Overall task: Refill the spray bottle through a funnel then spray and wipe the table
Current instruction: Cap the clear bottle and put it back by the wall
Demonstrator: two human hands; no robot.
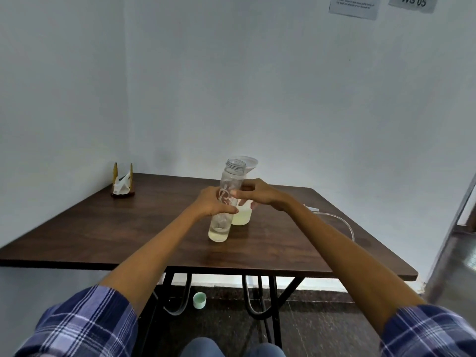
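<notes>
Head view shows me a tall clear bottle (226, 199) standing uncapped near the middle of the bench (103, 228), with only a shallow layer of pale yellowish liquid at its base. My left hand (215, 203) is wrapped round its midsection, fingers curled against the wall. My right hand (253, 194) reaches just behind it, fingers curled about a shorter spray bottle (242, 215) that holds more of the same pale liquid and carries a translucent funnel (248, 164) in its neck; exactly how firm that grip is I cannot tell, since the tall bottle covers part of it. I judge the tall bottle light, being nearly empty, and top-heavy for its narrow foot, so it would tip easily. Its wall looks smooth and probably slippery if wet, so the middle, where my left hand sits, seems the sound place to hold, with the threaded mouth left free for pouring. The funnel looks thin and loose in its seat, so I would steady the lower bottle by its body, not by the funnel. A napkin holder (123, 182) stands at the far left corner, a thin tube (334, 220) lies to the right, and a small green cap (199, 300) sits on the floor.
</notes>
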